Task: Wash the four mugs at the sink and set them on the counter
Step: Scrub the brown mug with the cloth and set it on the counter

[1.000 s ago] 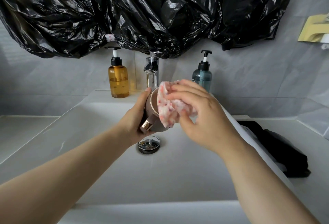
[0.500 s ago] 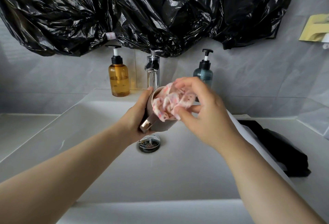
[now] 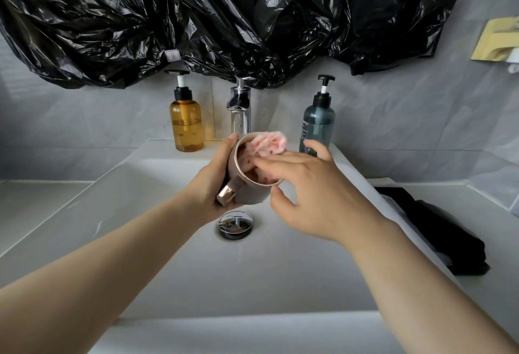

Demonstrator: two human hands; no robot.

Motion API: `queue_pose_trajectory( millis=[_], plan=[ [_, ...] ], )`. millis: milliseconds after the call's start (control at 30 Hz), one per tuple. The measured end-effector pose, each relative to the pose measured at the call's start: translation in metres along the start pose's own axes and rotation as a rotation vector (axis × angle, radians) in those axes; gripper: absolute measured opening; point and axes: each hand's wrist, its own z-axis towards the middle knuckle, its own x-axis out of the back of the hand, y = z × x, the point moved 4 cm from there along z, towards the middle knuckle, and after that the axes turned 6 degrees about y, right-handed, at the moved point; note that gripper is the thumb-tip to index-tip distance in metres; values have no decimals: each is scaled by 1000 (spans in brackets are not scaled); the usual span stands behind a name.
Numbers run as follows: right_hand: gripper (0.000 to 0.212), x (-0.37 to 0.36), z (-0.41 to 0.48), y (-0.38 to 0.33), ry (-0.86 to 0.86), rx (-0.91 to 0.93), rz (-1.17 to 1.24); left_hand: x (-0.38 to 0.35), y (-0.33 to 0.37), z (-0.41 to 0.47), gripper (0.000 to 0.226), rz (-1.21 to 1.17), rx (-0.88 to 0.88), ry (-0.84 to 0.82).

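Since half a second back, we see the right hand (image 3: 317,199) has gone from pinching the cloth (image 3: 269,143) over the rim to pushing it down inside the mug (image 3: 252,193); the wad now bulges out at the far side of the rim; the mug's mouth has tipped more toward us. Left hand (image 3: 209,185) wraps the mug's body from the left, thumb up at the far rim, grip clamped on the mug; shiny handle points down toward us, beside the palm. Right grip apart; fingers stretched nearly straight, tips on the cloth inside the mug, thumb free just below the rim. Mug is held tilted in the air over the sink (image 3: 140,213), above the drain (image 3: 235,222), clear of the basin. Faucet (image 3: 239,109) stands behind the mug at the back edge; amber pump bottle (image 3: 186,123) to its left, teal pump bottle (image 3: 317,126) to its right, its base partly hidden by a right-hand finger. Black plastic sheeting (image 3: 224,16) hangs across the wall above. Black fabric (image 3: 438,230) lies on the surface (image 3: 33,202) right of the sink.
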Motion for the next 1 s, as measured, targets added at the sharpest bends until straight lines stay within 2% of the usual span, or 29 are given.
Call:
queue_pose_trajectory(
  millis=[100, 167, 300, 433, 600, 733, 833, 900, 1000],
  plan=[
    [38, 11, 5, -11, 161, 128, -55, 0, 2, 1, 55, -13, -8, -30],
    [43, 13, 4, -12, 183, 146, -74, 1, 3, 0, 53, -14, -9, -36],
    [71, -3, -2, -1, -75, 118, -128, 3, 2, -1, 55, 31, 12, -7],
    [70, -15, 4, 0, -228, 136, -273, 0, 3, -3, 60, 75, -21, -38],
    [73, -25, 7, 0, -286, 118, -294, 4, 0, 4, 78, 58, -68, -33],
    [81, -25, 6, -2, -279, 111, -236, 7, -1, 7, 75, 56, -63, 11],
    [70, -17, 3, -4, -217, 175, -190, 6, -2, 7, 70, 55, -54, 1],
    [69, -15, 0, -5, -227, 217, -163, 6, -2, 6, 65, 57, -51, -21],
    [67, -19, 0, -6, -282, 215, -192, 4, -4, 4, 75, 95, -40, -59]
  ],
)
